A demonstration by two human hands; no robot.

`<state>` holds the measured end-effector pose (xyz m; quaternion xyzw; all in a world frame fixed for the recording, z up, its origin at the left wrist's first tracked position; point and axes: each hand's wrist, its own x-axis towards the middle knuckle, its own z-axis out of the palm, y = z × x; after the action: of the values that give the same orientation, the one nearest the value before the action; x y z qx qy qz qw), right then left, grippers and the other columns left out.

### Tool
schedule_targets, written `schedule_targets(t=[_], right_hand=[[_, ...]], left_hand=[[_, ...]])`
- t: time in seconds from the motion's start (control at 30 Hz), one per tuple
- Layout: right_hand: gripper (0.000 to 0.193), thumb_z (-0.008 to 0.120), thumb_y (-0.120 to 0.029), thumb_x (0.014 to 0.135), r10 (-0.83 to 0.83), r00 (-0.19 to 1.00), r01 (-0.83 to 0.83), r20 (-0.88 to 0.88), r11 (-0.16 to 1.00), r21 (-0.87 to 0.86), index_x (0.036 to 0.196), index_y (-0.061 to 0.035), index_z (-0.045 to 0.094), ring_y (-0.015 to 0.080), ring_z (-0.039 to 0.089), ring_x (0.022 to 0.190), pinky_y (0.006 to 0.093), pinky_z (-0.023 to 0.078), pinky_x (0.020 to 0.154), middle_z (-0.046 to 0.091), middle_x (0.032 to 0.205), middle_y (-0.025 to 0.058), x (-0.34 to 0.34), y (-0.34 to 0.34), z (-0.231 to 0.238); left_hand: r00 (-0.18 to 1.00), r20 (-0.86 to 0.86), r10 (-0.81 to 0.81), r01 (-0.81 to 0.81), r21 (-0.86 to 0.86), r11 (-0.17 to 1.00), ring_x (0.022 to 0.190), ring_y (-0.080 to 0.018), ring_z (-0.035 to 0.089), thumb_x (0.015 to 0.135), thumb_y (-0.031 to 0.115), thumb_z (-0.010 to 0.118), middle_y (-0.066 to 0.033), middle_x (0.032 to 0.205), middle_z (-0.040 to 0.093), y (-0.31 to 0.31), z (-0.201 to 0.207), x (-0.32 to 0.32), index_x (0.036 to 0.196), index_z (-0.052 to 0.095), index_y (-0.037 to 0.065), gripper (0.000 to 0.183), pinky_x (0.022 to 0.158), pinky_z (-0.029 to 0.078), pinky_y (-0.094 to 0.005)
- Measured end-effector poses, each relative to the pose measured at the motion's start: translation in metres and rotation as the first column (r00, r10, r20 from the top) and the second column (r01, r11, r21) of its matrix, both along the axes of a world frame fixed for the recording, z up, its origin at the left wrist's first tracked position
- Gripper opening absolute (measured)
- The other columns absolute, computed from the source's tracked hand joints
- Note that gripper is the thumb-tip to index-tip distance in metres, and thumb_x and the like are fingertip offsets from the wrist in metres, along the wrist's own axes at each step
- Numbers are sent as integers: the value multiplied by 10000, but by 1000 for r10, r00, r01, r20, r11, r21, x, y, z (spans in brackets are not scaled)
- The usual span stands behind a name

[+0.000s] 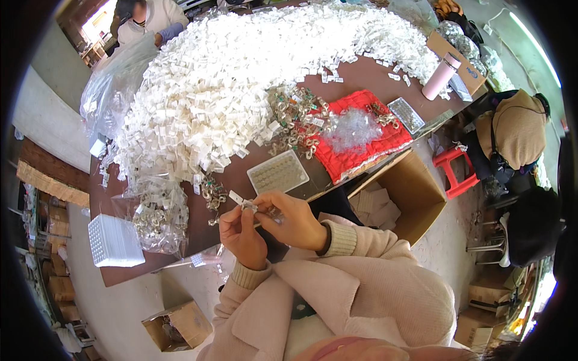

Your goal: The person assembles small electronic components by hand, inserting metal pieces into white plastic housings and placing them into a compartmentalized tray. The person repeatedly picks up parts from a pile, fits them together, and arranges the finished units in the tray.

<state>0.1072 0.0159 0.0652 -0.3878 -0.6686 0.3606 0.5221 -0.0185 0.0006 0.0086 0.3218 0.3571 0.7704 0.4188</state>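
In front of my chest, my left hand (243, 238) and my right hand (294, 221) meet over the front edge of the table. Between their pinched fingertips is a small white tag (235, 197), its flat end sticking up and left. A small piece attached near the tag is too tiny to make out. Something clear, like a bit of plastic, shows by my right fingers. Just beyond the hands lies a shallow pale tray (277, 174) with rows of small hollows. Left of them is a little bunch of metal trinkets with tags (212, 194).
A huge heap of white tags (205, 84) covers the brown table (241, 161). A red cloth (334, 153) bears clear plastic bits. Stacked trays (114, 242), a bag of trinkets (161, 216) and a pink bottle (441, 76) stand around. An open carton (421, 195) adjoins the table; another person (150, 21) sits far left.
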Motion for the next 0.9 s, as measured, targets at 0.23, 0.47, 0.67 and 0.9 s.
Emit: schedule_targets(t=[0.23,0.47,0.67,0.9], right_hand=[[329,732,13,856,45,979,-91,-201,971,-222,1160,-27,613,107,685,862,255,550,732,704,934,74,-3,0,-4],[333,736,11,845,4,997,-17,-78,985,-170,1139,-34,586,95,672,850,255,541,734,688,926,56,-5,-4,-1],[344,736,22,841,20,998,-28,-53,988,-151,1143,-27,579,97,668,858,257,546,750,681,926,63,-11,-9,-5],[384,751,43,825,36,987,-62,-154,984,-166,1163,-20,579,90,662,880,240,540,770,674,951,55,-8,-3,-7]], left_hand=[[994,-84,67,-63,51,997,868,-143,669,911,-84,645,-106,1000,686,-3,7,1,1048,592,6,172,756,560,-270],[963,-236,129,-113,79,990,891,-160,668,920,-86,633,-134,1059,670,-7,8,2,1066,576,-4,178,768,576,-279],[987,-143,80,-79,13,997,907,-143,664,921,-85,633,-123,1051,682,-10,7,1,1081,586,8,191,751,566,-266],[977,-194,90,-72,97,993,919,-151,661,919,-79,644,-136,1115,656,-7,4,-1,1085,578,7,199,765,567,-271]])
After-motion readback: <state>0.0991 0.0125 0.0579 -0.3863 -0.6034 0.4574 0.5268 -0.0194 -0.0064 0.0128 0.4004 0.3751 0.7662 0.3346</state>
